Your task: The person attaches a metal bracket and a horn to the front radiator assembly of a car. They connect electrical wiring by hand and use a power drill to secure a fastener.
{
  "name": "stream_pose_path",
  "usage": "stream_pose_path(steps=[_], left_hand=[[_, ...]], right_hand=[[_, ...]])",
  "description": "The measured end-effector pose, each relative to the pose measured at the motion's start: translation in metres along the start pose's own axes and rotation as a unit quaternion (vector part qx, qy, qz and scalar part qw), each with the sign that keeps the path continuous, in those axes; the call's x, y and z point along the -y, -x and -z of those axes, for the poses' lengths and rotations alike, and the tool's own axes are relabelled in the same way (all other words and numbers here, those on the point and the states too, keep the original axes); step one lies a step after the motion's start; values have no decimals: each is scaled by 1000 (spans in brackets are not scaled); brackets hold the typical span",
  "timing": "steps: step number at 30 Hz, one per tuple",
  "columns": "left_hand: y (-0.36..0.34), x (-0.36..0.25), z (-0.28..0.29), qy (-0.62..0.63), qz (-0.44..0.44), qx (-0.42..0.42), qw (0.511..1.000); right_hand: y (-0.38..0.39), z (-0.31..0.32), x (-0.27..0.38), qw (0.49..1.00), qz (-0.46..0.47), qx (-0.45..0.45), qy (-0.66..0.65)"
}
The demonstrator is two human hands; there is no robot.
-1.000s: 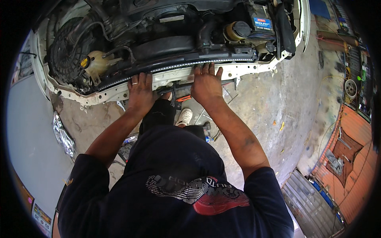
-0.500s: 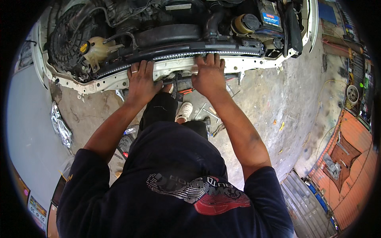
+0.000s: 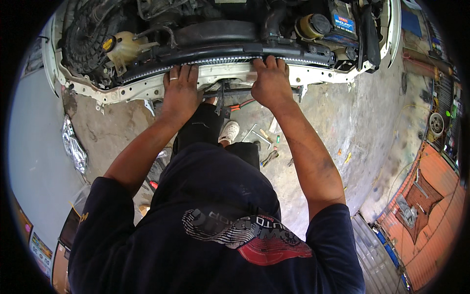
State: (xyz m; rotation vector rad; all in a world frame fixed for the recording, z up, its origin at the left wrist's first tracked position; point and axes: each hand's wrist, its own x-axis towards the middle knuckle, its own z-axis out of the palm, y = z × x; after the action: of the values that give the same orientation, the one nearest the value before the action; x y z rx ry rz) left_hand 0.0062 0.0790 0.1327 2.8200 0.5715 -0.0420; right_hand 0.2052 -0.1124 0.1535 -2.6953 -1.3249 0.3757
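Note:
The white radiator support beam (image 3: 139,86) spans the front of an open engine bay. My left hand (image 3: 181,95) is closed over it left of the middle, fingers curled over its top edge and a ring on one finger. Farther right, my right hand (image 3: 271,85) grips the same beam, fingertips reaching to the radiator (image 3: 220,61) just behind. Below the beam, between the hands, hangs a dark metal bracket (image 3: 220,100). The undersides of both hands are hidden.
A coolant bottle (image 3: 125,51) with a yellow cap sits at left in the bay; a battery (image 3: 341,29) is at right. Red-handled pliers (image 3: 241,105) and an L-shaped wrench (image 3: 262,138) lie on the concrete by my feet. Crumpled silver foil (image 3: 74,147) lies left.
The view has shifted slightly, so the engine bay appears higher and farther right. Both hands stay on the beam, with little visible change in their hold.

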Motion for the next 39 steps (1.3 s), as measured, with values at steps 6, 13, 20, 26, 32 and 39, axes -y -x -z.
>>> stream_pose_path(steps=[6,13,20,26,32,39], left_hand=[[3,7,3,78,5,13,997],[-12,-6,16,66,82,87,991],[-11,-12,19,88,83,61,991],[56,-4,-4,639,261,163,705],[46,-17,-30,858,459,-25,231],[8,-31,-35,900,405,-35,155]], right_hand=[[6,5,6,1000,-10,10,-4],[41,8,23,993,-19,-96,-70],[77,-62,10,320,-454,-110,-825],[48,-81,17,164,-367,-154,-903],[21,-64,28,203,-361,-178,-893],[4,-64,27,239,-417,-184,-858]])
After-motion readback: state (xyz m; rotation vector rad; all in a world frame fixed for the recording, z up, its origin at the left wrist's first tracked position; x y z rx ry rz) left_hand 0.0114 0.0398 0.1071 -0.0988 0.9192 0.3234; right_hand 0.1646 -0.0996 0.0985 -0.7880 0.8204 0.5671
